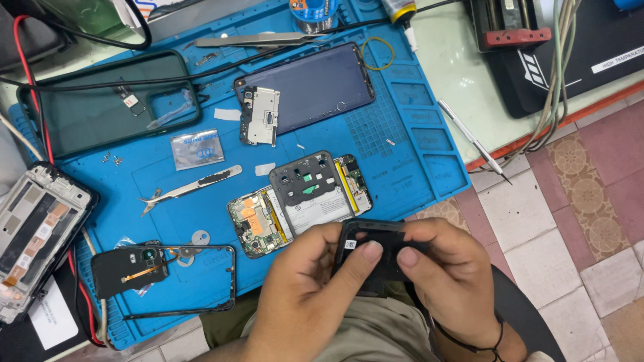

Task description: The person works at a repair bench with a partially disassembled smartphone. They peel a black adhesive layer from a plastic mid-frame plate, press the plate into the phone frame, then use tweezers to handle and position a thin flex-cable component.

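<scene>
Black plastic phone frame (365, 258), rounded corners, pinched by left hand (312, 295) and right hand (449, 275), thumbs pressing top; opened phone (298, 204) just beyond on blue mat (409, 134).

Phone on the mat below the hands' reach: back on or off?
Off. The phone lies open on the blue mat, circuit board and battery exposed, a loose grey frame resting on it.

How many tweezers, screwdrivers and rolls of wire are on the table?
Tweezers: 2, one pair at the top and one pair lower on the blue mat
Screwdrivers: 1, silver, right of the mat
Rolls of wire: 1, at the top edge
Total: 4
</scene>
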`<act>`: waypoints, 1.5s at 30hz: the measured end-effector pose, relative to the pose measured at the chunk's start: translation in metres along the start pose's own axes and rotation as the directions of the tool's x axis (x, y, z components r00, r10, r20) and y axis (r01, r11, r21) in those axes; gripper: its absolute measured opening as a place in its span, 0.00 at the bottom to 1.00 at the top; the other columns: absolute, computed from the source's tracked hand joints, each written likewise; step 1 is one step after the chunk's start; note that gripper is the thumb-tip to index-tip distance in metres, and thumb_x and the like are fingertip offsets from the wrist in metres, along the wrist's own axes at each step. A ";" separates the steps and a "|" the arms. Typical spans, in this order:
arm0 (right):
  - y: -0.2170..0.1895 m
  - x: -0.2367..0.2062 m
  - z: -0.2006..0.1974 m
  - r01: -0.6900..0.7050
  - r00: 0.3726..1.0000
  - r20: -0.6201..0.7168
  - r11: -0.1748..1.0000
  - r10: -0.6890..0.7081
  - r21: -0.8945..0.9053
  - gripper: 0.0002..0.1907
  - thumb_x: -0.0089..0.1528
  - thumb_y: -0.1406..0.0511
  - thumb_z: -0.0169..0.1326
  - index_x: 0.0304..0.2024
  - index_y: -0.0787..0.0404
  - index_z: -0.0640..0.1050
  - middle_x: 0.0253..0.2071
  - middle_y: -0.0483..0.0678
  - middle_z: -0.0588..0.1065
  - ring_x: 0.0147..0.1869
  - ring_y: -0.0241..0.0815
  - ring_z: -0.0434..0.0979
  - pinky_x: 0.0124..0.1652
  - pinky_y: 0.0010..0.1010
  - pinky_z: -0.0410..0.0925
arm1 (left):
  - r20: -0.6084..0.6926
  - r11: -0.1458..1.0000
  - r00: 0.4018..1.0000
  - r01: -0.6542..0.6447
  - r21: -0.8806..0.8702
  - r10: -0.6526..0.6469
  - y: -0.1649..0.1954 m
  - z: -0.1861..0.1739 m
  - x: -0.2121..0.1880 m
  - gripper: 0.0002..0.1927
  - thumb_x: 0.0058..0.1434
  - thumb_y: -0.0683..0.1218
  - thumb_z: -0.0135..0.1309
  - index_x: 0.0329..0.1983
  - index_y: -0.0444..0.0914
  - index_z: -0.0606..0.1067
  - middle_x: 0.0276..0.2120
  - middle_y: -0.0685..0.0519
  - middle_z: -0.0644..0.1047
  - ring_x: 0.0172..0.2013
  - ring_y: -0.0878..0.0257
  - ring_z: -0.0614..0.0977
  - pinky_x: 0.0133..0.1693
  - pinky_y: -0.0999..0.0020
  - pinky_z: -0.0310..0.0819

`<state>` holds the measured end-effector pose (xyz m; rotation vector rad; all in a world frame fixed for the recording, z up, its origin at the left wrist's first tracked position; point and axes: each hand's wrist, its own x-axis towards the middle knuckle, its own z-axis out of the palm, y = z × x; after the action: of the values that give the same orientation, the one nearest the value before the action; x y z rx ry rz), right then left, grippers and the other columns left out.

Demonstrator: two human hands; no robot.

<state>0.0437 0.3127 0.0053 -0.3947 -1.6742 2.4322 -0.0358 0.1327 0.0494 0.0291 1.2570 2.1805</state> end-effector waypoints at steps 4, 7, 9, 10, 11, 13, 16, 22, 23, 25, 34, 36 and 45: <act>0.001 0.000 -0.001 -0.001 1.000 0.002 0.999 0.001 0.040 0.11 0.66 0.78 0.51 0.51 0.75 0.75 0.47 0.54 0.77 0.52 0.40 0.78 0.53 0.30 0.71 | -0.063 0.999 0.997 0.041 0.018 -0.040 -0.002 -0.004 -0.002 0.10 0.67 0.38 0.56 0.51 0.28 0.76 0.42 0.50 0.82 0.42 0.70 0.80 0.45 0.75 0.76; 0.000 0.000 0.002 0.014 1.000 0.003 1.000 -0.014 -0.002 0.12 0.65 0.79 0.52 0.52 0.75 0.74 0.47 0.55 0.78 0.51 0.40 0.78 0.52 0.30 0.71 | -0.058 1.000 0.998 0.027 0.005 -0.027 -0.002 -0.007 -0.002 0.11 0.68 0.38 0.55 0.51 0.28 0.75 0.43 0.51 0.81 0.43 0.70 0.80 0.46 0.75 0.75; -0.001 0.000 0.004 0.036 0.999 0.015 0.999 -0.035 -0.027 0.13 0.64 0.79 0.53 0.52 0.75 0.74 0.48 0.55 0.78 0.52 0.40 0.78 0.52 0.29 0.72 | -0.049 1.000 0.998 0.024 -0.011 -0.024 -0.002 -0.007 -0.003 0.11 0.68 0.38 0.55 0.52 0.28 0.75 0.43 0.51 0.81 0.44 0.70 0.80 0.46 0.75 0.75; -0.002 0.001 0.005 0.034 0.999 0.007 0.998 -0.033 -0.051 0.13 0.64 0.79 0.54 0.52 0.75 0.75 0.47 0.55 0.78 0.51 0.40 0.78 0.50 0.29 0.71 | -0.044 1.000 0.999 0.017 -0.010 -0.017 -0.002 -0.008 -0.003 0.11 0.68 0.38 0.55 0.52 0.28 0.75 0.44 0.51 0.81 0.44 0.70 0.80 0.47 0.75 0.75; -0.004 0.001 0.006 0.031 0.999 -0.001 0.997 -0.032 -0.075 0.13 0.64 0.79 0.54 0.52 0.75 0.75 0.47 0.55 0.78 0.50 0.39 0.78 0.48 0.28 0.71 | -0.038 1.000 0.999 0.010 -0.009 -0.010 -0.002 -0.008 -0.003 0.11 0.68 0.38 0.55 0.52 0.28 0.75 0.44 0.51 0.81 0.45 0.70 0.80 0.47 0.75 0.75; -0.005 0.001 0.007 0.032 0.999 -0.012 0.994 -0.033 -0.102 0.13 0.63 0.79 0.55 0.52 0.74 0.75 0.46 0.55 0.78 0.49 0.39 0.78 0.47 0.27 0.71 | -0.026 1.000 1.000 0.001 -0.009 -0.001 -0.002 -0.008 -0.003 0.12 0.69 0.38 0.54 0.53 0.28 0.75 0.44 0.52 0.81 0.45 0.70 0.79 0.47 0.75 0.75; -0.007 0.003 0.010 0.040 0.999 -0.022 0.992 -0.043 -0.117 0.12 0.63 0.79 0.55 0.50 0.74 0.75 0.47 0.54 0.78 0.50 0.39 0.78 0.47 0.27 0.71 | -0.015 1.000 1.000 0.023 -0.005 -0.023 0.000 -0.010 -0.003 0.13 0.70 0.39 0.52 0.55 0.27 0.75 0.44 0.52 0.81 0.45 0.70 0.79 0.47 0.76 0.74; -0.010 0.004 0.012 0.074 0.997 -0.004 0.989 -0.075 -0.128 0.13 0.64 0.79 0.56 0.51 0.73 0.75 0.48 0.53 0.76 0.52 0.38 0.77 0.50 0.26 0.70 | -0.032 0.997 0.996 0.082 -0.008 -0.082 0.001 -0.014 -0.005 0.16 0.72 0.42 0.50 0.56 0.26 0.76 0.39 0.51 0.81 0.39 0.71 0.77 0.42 0.78 0.70; -0.010 0.004 0.013 0.074 0.997 0.000 0.990 -0.074 -0.117 0.13 0.64 0.79 0.56 0.51 0.73 0.75 0.48 0.53 0.76 0.53 0.39 0.77 0.50 0.27 0.70 | -0.030 0.997 0.996 0.080 -0.011 -0.080 0.000 -0.015 -0.006 0.16 0.72 0.43 0.49 0.56 0.26 0.76 0.39 0.51 0.81 0.39 0.72 0.77 0.42 0.78 0.70; -0.011 0.004 0.014 0.087 0.996 0.007 0.990 -0.087 -0.111 0.14 0.63 0.79 0.56 0.52 0.73 0.75 0.49 0.53 0.76 0.54 0.39 0.77 0.52 0.27 0.69 | -0.028 0.998 0.997 0.069 -0.006 -0.069 -0.001 -0.015 -0.006 0.16 0.72 0.43 0.49 0.55 0.26 0.76 0.38 0.51 0.80 0.38 0.72 0.76 0.41 0.78 0.69; -0.012 0.006 0.014 0.151 0.989 0.023 0.972 -0.149 -0.181 0.14 0.63 0.78 0.56 0.51 0.72 0.75 0.51 0.52 0.75 0.57 0.39 0.75 0.55 0.26 0.66 | -0.027 0.997 0.997 0.068 0.028 -0.067 0.001 -0.013 -0.006 0.15 0.72 0.42 0.48 0.55 0.26 0.76 0.39 0.50 0.81 0.39 0.71 0.78 0.42 0.77 0.72; -0.012 0.006 0.013 0.149 0.989 0.018 0.967 -0.149 -0.207 0.13 0.62 0.78 0.56 0.50 0.71 0.75 0.51 0.51 0.75 0.57 0.38 0.75 0.55 0.25 0.67 | -0.012 0.997 0.998 0.063 0.035 -0.062 0.002 -0.013 -0.007 0.16 0.72 0.42 0.48 0.56 0.27 0.75 0.41 0.50 0.82 0.41 0.71 0.79 0.44 0.77 0.73; -0.010 0.006 0.015 0.075 0.980 -0.141 0.912 -0.143 -0.404 0.11 0.59 0.78 0.62 0.43 0.69 0.78 0.40 0.50 0.79 0.41 0.35 0.78 0.40 0.24 0.72 | 0.012 0.995 0.995 0.095 -0.009 -0.095 0.000 -0.018 -0.008 0.17 0.70 0.40 0.47 0.59 0.28 0.73 0.45 0.50 0.82 0.46 0.71 0.80 0.49 0.76 0.74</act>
<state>0.0329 0.3043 0.0191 -0.5251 -2.0485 1.9115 -0.0348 0.1145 0.0419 -0.0215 1.2163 2.1023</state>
